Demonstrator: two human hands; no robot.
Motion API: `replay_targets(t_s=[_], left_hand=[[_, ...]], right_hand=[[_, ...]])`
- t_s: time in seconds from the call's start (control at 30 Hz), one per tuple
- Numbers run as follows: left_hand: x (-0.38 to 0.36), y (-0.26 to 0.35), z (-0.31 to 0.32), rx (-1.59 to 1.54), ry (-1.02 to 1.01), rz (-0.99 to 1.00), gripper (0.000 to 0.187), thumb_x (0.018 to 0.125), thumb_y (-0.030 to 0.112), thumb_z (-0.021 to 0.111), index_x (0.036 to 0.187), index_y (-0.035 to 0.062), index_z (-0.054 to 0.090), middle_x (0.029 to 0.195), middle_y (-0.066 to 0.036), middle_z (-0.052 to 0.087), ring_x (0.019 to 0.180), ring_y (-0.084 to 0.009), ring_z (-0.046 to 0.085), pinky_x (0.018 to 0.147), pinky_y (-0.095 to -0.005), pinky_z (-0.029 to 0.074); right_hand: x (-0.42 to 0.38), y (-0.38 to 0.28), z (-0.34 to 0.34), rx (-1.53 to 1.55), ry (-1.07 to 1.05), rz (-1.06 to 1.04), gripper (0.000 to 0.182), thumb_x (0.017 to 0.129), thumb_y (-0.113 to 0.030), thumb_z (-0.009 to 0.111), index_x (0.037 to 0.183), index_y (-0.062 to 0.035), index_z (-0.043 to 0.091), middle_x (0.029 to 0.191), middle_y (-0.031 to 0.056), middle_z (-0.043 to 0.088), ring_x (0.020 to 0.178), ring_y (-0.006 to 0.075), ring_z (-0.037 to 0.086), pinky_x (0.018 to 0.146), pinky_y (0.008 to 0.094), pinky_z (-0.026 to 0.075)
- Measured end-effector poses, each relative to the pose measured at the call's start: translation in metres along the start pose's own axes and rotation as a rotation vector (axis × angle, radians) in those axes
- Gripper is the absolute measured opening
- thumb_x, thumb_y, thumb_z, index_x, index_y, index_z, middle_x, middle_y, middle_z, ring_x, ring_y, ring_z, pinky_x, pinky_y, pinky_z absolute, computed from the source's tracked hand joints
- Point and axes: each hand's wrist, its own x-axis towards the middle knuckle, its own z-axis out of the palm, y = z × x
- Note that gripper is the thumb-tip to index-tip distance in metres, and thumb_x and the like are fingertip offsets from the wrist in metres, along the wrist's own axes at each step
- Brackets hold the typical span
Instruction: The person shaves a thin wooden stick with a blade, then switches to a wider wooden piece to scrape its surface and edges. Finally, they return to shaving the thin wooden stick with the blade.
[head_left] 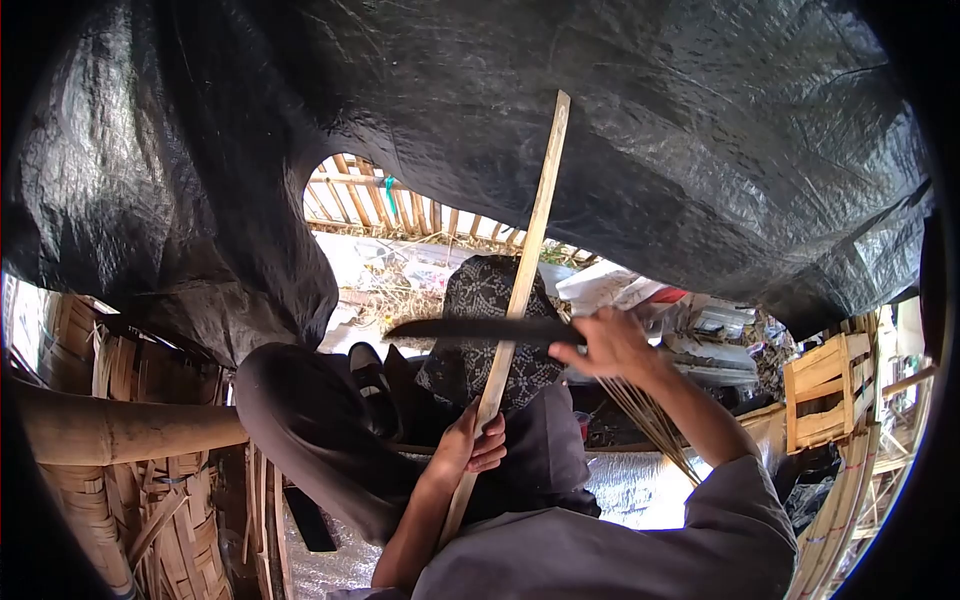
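My left hand [468,447] is wrapped round the lower part of a long, pale bamboo strip [543,205], which slants up and away from my lap. In my right hand [612,345] is the handle of a dark-bladed machete [455,329], its tip pointing left. The blade lies crosswise over the strip, above my left hand in this view. Behind the strip, a black and white patterned cloth [482,285] covers something over my lap. Under my right forearm shows a bunch of thin sticks [648,420].
A black plastic sheet [680,150] hangs low across the top and left. Beyond it stands a bamboo slat fence [365,200]. On the left are a thick bamboo pole [130,433] and a dark phone-like slab [310,520]. A wooden crate [825,390] sits at right.
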Motion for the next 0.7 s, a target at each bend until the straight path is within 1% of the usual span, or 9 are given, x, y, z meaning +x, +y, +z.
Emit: replay_targets(t_s=[0.1,0.17,0.23,0.27,0.3,0.43,0.6,0.63,0.7], left_hand=[[0.001,0.0,0.001,-0.014,-0.001,0.003,0.049,0.093,0.049,0.023,0.064,0.0123,0.034,0.043,0.006,0.021,0.031,-0.0049,0.019,0.028,-0.0198,0.017],[0.002,0.0,0.0,-0.01,-0.021,0.012,0.048,0.093,0.049,0.023,0.063,0.0125,0.034,0.043,0.006,0.021,0.031,-0.0048,0.019,0.028,-0.0197,0.017],[0.002,0.0,-0.001,-0.012,-0.037,0.015,0.048,0.093,0.049,0.023,0.063,0.0126,0.034,0.043,0.006,0.021,0.031,-0.0047,0.019,0.028,-0.0197,0.017],[0.002,0.001,-0.001,0.003,-0.027,0.016,0.048,0.093,0.049,0.023,0.063,0.0126,0.035,0.043,0.006,0.021,0.031,-0.0047,0.019,0.028,-0.0196,0.017],[0.001,0.001,-0.001,0.019,-0.017,0.016,0.048,0.093,0.049,0.023,0.063,0.0126,0.035,0.043,0.006,0.022,0.031,-0.0046,0.019,0.028,-0.0196,0.017],[0.0,0.0,-0.002,0.012,-0.015,0.01,0.05,0.093,0.05,0.022,0.063,0.0122,0.035,0.043,0.006,0.022,0.031,-0.0042,0.019,0.028,-0.0189,0.017],[-0.002,-0.003,-0.002,0.066,0.084,0.069,0.059,0.089,0.06,0.023,0.068,0.0077,0.044,0.044,0.003,0.035,0.032,-0.0066,0.032,0.03,-0.0208,0.026],[-0.004,-0.002,0.0,0.062,0.086,0.073,0.059,0.089,0.06,0.023,0.068,0.0077,0.044,0.044,0.003,0.035,0.032,-0.0066,0.032,0.03,-0.0208,0.026],[-0.009,0.002,0.007,0.395,0.277,0.196,0.059,0.089,0.057,0.033,0.075,0.0023,0.05,0.049,-0.003,0.049,0.039,-0.0093,0.046,0.036,-0.0227,0.036]], right_hand=[[0.016,0.022,0.002,0.253,0.135,0.254,0.068,0.084,-0.059,0.04,0.074,0.0055,0.06,0.063,0.025,0.057,0.062,0.0385,0.06,0.056,0.0468,0.047],[0.018,0.024,-0.002,0.291,0.041,0.298,0.069,0.087,-0.056,0.037,0.07,0.0067,0.059,0.062,0.0259,0.057,0.063,0.0389,0.061,0.055,0.0467,0.046],[0.009,0.021,0.008,0.299,-0.023,0.263,0.067,0.085,-0.056,0.042,0.066,0.0059,0.06,0.056,0.024,0.056,0.057,0.0363,0.061,0.053,0.0447,0.047],[0.0,0.007,-0.004,0.263,-0.126,0.102,0.066,0.082,-0.057,0.046,0.064,0.0043,0.061,0.05,0.0207,0.054,0.05,0.0344,0.059,0.051,0.0433,0.048],[-0.002,-0.004,-0.014,0.14,-0.155,0.034,0.052,0.08,-0.05,0.053,0.07,-0.0004,0.063,0.054,0.0182,0.056,0.054,0.0322,0.06,0.054,0.0406,0.047],[0.008,0.01,0.002,0.1,-0.011,-0.035,0.064,0.08,-0.059,0.049,0.062,0.0018,0.06,0.047,0.0176,0.052,0.046,0.0308,0.058,0.046,0.0417,0.047],[0.024,0.023,-0.003,0.187,0.09,0.266,0.072,0.085,-0.059,0.038,0.073,0.0083,0.059,0.065,0.0267,0.057,0.07,0.04,0.061,0.062,0.0461,0.049],[0.024,0.021,0.0,0.259,0.048,0.35,0.063,0.086,-0.054,0.04,0.08,0.0063,0.059,0.071,0.0278,0.057,0.077,0.0416,0.059,0.067,0.0463,0.046],[0.02,0.013,0.006,0.333,-0.006,0.432,0.056,0.087,-0.049,0.042,0.087,0.0044,0.059,0.078,0.0288,0.057,0.084,0.0432,0.056,0.072,0.0465,0.044]])
